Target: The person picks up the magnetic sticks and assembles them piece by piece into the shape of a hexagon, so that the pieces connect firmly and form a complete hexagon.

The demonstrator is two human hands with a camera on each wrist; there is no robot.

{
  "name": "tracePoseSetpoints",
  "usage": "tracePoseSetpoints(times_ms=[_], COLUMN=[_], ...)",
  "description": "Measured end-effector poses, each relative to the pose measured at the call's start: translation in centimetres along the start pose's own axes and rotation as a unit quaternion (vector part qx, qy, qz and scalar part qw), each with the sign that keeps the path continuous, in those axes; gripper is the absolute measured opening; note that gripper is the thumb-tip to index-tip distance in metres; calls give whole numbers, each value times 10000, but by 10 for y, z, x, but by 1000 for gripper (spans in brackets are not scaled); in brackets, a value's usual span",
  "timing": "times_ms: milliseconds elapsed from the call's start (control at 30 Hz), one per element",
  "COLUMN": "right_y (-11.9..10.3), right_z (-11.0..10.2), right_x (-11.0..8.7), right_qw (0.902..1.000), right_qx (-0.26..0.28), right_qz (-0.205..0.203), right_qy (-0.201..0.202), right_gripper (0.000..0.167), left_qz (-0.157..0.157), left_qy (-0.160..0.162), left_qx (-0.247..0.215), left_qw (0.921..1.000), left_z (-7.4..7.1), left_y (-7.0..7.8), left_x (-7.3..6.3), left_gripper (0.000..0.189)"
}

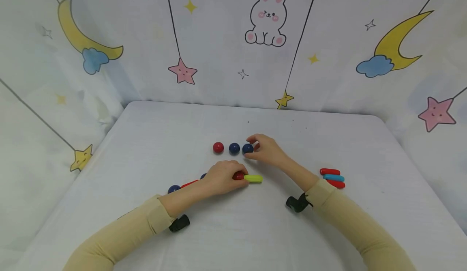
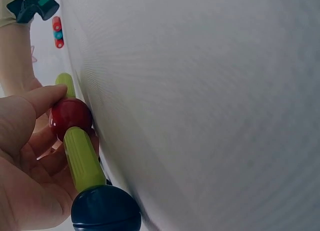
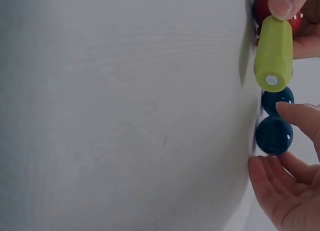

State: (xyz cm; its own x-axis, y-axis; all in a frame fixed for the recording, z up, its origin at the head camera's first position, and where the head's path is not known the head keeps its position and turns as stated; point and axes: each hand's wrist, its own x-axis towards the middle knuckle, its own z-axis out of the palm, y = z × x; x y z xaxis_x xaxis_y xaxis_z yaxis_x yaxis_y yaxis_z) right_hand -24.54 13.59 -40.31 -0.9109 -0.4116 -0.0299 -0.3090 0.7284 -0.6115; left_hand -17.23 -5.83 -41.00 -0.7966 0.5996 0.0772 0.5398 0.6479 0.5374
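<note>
My left hand (image 1: 226,177) pinches a red ball (image 2: 71,118) with thumb and fingers. This ball sits in a chain: a lime rod (image 1: 253,178) sticks out on its right, and another lime rod (image 2: 84,158) joins it to a blue ball (image 2: 106,209). Further left, partly behind the left hand and arm, are a red rod (image 1: 189,183) and another blue ball (image 1: 174,189). My right hand (image 1: 268,151) is around a loose blue ball (image 3: 274,135), thumb and fingers spread to either side; firm contact is not visible.
Left of the right hand, a second loose blue ball (image 1: 234,148) and a loose red ball (image 1: 218,147) stand in a row. Two red rods (image 1: 330,171) and a blue rod (image 1: 333,178) lie together at the right. A patterned curtain (image 1: 226,39) hangs behind the white table (image 1: 164,129).
</note>
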Motion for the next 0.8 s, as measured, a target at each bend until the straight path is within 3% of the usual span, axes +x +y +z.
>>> tracePoseSetpoints(times_ms=[400, 800], right_y=[6, 23], right_z=[2, -5], right_x=[4, -23], right_qw=[9999, 9991], right_qx=[-93, 360], right_qz=[-121, -49], right_qy=[-20, -201], right_gripper=[41, 44], left_qz=[96, 62], left_qy=[46, 72], left_qx=[41, 85], left_qw=[9999, 9999], left_z=[0, 0], left_y=[-3, -3], left_x=[1, 1], left_gripper=[22, 23])
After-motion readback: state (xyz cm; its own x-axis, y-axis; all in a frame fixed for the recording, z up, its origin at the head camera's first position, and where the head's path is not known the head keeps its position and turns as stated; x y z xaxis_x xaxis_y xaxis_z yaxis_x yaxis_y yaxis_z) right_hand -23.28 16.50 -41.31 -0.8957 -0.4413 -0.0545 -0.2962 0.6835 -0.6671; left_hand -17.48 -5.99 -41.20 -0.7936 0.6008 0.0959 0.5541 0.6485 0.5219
